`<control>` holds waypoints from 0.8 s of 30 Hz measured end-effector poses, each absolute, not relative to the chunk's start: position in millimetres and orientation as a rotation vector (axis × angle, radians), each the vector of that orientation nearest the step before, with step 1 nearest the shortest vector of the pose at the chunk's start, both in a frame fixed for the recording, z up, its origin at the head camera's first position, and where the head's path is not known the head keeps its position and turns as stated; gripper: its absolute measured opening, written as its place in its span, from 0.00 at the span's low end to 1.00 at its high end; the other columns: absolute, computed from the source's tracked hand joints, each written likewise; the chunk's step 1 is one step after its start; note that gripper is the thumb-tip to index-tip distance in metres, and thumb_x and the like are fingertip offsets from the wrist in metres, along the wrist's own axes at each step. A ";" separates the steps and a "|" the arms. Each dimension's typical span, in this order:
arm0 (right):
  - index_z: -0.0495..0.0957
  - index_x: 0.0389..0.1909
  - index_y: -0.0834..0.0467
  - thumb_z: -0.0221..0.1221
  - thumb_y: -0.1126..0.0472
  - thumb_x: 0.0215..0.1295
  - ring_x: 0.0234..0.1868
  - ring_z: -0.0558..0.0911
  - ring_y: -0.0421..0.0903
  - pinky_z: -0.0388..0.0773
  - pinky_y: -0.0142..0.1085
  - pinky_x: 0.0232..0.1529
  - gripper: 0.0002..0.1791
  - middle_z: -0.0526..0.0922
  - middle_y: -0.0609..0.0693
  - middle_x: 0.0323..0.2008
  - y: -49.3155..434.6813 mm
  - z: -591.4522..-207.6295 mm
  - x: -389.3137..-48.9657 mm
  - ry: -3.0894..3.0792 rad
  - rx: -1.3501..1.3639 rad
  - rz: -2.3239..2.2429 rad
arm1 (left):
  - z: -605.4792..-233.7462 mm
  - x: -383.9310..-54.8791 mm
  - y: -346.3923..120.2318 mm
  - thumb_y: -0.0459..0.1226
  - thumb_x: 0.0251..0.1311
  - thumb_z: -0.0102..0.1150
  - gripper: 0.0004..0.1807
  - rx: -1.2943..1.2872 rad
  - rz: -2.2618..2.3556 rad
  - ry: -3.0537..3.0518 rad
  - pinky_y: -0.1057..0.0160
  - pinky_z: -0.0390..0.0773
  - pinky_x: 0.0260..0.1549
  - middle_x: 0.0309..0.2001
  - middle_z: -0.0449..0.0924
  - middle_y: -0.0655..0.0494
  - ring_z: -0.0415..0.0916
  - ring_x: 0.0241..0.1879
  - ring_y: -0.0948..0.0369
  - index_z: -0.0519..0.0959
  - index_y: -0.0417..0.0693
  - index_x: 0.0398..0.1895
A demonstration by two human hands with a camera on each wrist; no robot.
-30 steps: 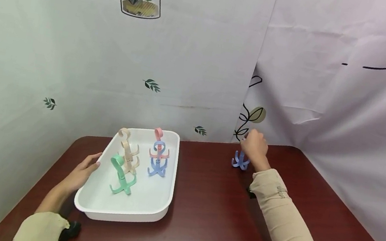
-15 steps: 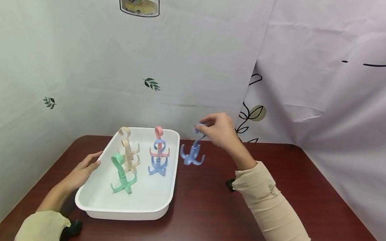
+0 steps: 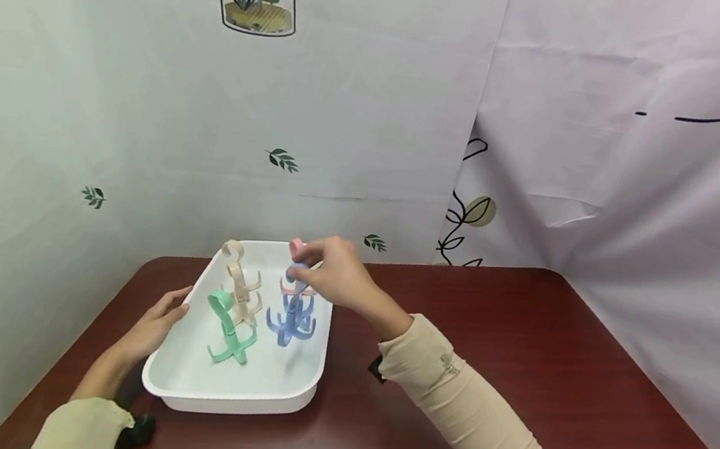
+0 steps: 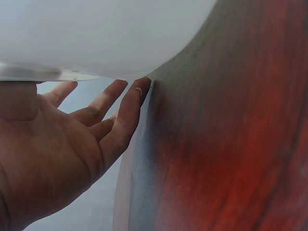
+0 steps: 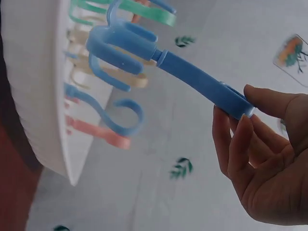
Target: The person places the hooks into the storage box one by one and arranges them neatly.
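My right hand (image 3: 340, 274) pinches the curled top of a blue four-armed rotating hook (image 5: 202, 86) between thumb and fingertips. The hook hangs arms-down over the right side of a white tray (image 3: 222, 396). Behind it in the tray are another blue hook (image 5: 127, 118) and a pink hook (image 5: 103, 134), both partly covered in the head view. On the tray's left side lie two beige hooks (image 3: 242, 286) and a green hook (image 3: 231, 337). My left hand (image 3: 151, 327) holds the tray's left edge, thumb at the rim and fingertips against the outer wall (image 4: 115, 43).
The dark red wooden table (image 3: 451, 362) extends to the right of the tray. A pale printed curtain (image 3: 378, 103) hangs close behind the table's back edge. Black wrist straps show at both sleeves.
My right hand has lifted the blue hook from the table's back right and carried it left to over the tray. The left hand stays at the tray's edge.
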State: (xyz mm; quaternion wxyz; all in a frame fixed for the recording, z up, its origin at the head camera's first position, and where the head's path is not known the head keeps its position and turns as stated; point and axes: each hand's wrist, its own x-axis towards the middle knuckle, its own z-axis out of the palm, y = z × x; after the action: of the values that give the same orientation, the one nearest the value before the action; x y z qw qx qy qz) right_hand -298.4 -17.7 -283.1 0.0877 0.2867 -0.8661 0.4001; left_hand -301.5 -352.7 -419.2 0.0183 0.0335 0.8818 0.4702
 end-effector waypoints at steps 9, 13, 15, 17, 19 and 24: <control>0.87 0.41 0.60 0.70 0.62 0.60 0.38 0.82 0.38 0.77 0.26 0.37 0.09 0.88 0.47 0.36 -35.5 -310.8 -304.4 -2.657 0.966 1.089 | -420.9 -302.3 -354.2 0.45 0.80 0.31 0.32 0.099 1.487 2.722 0.49 0.83 0.45 0.66 0.60 0.23 0.73 0.57 0.34 0.42 0.38 0.78; 0.87 0.41 0.60 0.70 0.63 0.60 0.39 0.82 0.39 0.77 0.26 0.39 0.10 0.88 0.47 0.38 -37.1 -318.1 -308.9 -2.655 0.982 1.065 | -418.8 -303.1 -353.5 0.45 0.80 0.31 0.32 0.090 1.478 2.721 0.49 0.83 0.45 0.66 0.59 0.23 0.72 0.58 0.34 0.42 0.38 0.78; 0.87 0.42 0.61 0.70 0.63 0.60 0.39 0.82 0.38 0.77 0.26 0.39 0.10 0.88 0.47 0.37 -37.3 -321.4 -310.3 -2.659 0.986 1.067 | -418.4 -302.7 -353.2 0.45 0.80 0.31 0.32 0.082 1.475 2.718 0.49 0.82 0.45 0.66 0.59 0.23 0.72 0.58 0.34 0.42 0.39 0.78; 0.87 0.42 0.61 0.70 0.64 0.60 0.39 0.83 0.38 0.77 0.26 0.39 0.10 0.89 0.48 0.37 -37.6 -324.7 -311.5 -2.662 0.989 1.073 | -418.1 -302.5 -353.0 0.45 0.80 0.30 0.32 0.077 1.468 2.720 0.49 0.82 0.45 0.66 0.59 0.23 0.72 0.58 0.34 0.42 0.38 0.78; 0.86 0.42 0.62 0.70 0.64 0.59 0.38 0.83 0.38 0.78 0.25 0.38 0.11 0.88 0.48 0.37 -38.0 -328.4 -313.1 -2.663 0.988 1.090 | -418.0 -301.9 -352.7 0.45 0.80 0.30 0.32 0.078 1.465 2.723 0.49 0.82 0.45 0.66 0.60 0.22 0.72 0.58 0.34 0.42 0.38 0.78; 0.85 0.44 0.63 0.70 0.65 0.59 0.36 0.83 0.38 0.78 0.24 0.36 0.13 0.87 0.49 0.36 -38.7 -336.0 -315.9 -2.656 0.975 1.144 | -417.6 -300.4 -352.2 0.44 0.80 0.31 0.32 0.091 1.466 2.726 0.49 0.82 0.45 0.65 0.60 0.22 0.73 0.57 0.34 0.43 0.37 0.78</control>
State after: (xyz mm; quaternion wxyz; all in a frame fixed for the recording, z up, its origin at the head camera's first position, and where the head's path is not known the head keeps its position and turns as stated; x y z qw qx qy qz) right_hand -315.9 -38.7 -336.0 0.0449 0.3190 -0.8695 0.3744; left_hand -300.4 -352.2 -417.6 0.0226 0.0295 0.8801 0.4734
